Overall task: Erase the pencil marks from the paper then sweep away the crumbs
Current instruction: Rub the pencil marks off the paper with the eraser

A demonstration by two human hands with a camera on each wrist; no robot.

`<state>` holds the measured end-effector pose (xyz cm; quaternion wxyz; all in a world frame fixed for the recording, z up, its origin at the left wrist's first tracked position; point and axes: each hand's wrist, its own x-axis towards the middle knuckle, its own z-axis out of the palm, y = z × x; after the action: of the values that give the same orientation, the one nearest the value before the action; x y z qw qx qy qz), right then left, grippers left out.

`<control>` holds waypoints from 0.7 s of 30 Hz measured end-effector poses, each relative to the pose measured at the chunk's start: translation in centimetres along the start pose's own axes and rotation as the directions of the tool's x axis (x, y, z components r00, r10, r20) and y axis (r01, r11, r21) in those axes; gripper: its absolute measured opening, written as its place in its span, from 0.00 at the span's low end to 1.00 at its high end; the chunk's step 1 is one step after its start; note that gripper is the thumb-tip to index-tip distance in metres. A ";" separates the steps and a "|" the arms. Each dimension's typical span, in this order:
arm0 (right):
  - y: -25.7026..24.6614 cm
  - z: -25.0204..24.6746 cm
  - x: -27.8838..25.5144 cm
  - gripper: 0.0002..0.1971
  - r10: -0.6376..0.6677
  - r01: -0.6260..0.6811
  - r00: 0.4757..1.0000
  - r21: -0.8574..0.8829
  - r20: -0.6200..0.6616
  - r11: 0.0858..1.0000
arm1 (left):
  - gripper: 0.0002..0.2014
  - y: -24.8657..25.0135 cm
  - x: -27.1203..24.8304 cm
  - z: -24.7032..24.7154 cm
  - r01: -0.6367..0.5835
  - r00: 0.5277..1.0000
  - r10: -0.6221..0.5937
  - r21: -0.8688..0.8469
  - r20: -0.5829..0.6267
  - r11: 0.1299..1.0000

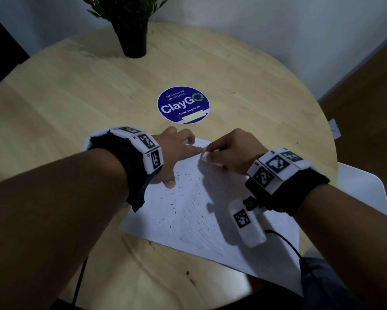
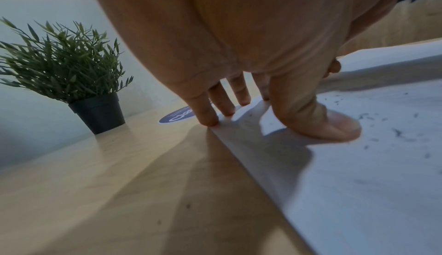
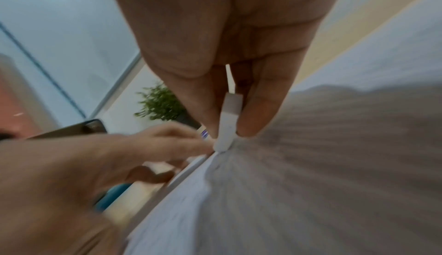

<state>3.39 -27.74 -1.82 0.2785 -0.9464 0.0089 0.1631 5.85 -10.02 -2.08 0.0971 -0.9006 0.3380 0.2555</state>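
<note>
Dim, cool indoor light. Hands cast soft shadows across paper [image 1: 188, 211] and table [image 1: 65, 104]. Head view sharp, edges bowed. Right wrist view heavily motion-blurred; left wrist view soft up close.

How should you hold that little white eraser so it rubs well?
Pinch the eraser on its two flat sides, from above, as the right hand does, leaving the narrow end poking out onto the paper. It is thin and flat, so that probably steadies it.

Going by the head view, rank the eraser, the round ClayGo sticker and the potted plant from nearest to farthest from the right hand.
1. Eraser: pinched in the right hand, on the paper.
2. ClayGo sticker: mid-table, beyond the hands.
3. Potted plant: at the table's far edge.
</note>
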 end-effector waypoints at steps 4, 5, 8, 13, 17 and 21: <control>0.5 -0.2 0.1 0.10 0.050 -0.046 0.997 0.067 -0.060 0.997 | 0.50 0.0 0.0 0.1 0.005 1.000 -0.005 -0.005 -0.011 1.000; 0.3 0.2 -0.2 0.10 0.021 -0.021 1.000 0.052 -0.004 0.998 | 0.50 0.0 0.1 0.1 0.005 1.000 -0.005 -0.016 -0.015 1.000; 0.0 0.3 -0.5 0.10 0.008 -0.009 1.000 0.039 0.021 0.999 | 0.50 -0.1 0.1 0.2 0.004 1.000 -0.004 -0.024 -0.017 1.000; 0.1 0.3 -0.3 0.10 0.025 -0.025 1.000 0.065 -0.012 0.998 | 0.50 0.0 0.2 0.3 0.005 1.000 -0.005 -0.013 -0.023 1.000; 0.4 -0.1 -0.3 0.10 0.054 -0.050 0.997 0.065 -0.049 0.997 | 0.50 -0.1 0.2 0.4 0.004 1.000 -0.004 -0.015 -0.021 1.000; 0.2 0.2 -0.7 0.08 0.027 -0.026 1.000 0.090 -0.006 0.996 | 0.50 0.0 0.2 0.2 0.000 1.000 -0.001 -0.032 -0.019 0.999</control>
<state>2.66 -27.88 -1.91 0.3188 -0.9333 0.0299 0.1626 5.93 -10.01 -2.40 0.0794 -0.9045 0.3345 0.2523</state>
